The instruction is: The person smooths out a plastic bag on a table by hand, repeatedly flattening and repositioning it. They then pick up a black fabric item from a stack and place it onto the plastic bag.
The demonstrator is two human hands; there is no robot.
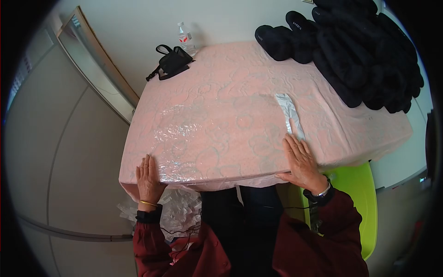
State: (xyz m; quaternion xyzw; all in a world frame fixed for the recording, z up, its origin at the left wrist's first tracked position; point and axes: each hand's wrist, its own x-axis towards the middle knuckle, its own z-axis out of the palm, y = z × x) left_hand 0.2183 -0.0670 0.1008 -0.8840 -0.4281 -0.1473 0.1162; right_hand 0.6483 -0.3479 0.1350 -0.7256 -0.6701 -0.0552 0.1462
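A clear plastic bag (177, 134) lies flat on the pink patterned cloth (230, 64) that covers the table. Glare shows its wrinkles on the left side. Along its right end runs a silvery white strip (288, 111). My left hand (148, 177) rests flat at the bag's lower left corner, fingers stretched out and holding nothing. At the lower end of the strip lies my right hand (302, 161), fingers extended and thumb spread towards the table's front edge. Its fingertips touch or partly cover the strip.
Stuffed black items (355, 55) are piled at the back right. A black strapped pouch (173, 62) and a plastic bottle (185, 39) stand at the back left. Below are crumpled clear bags (177, 210) and a lime-green bin (355, 198). A framed mirror (94, 64) leans left.
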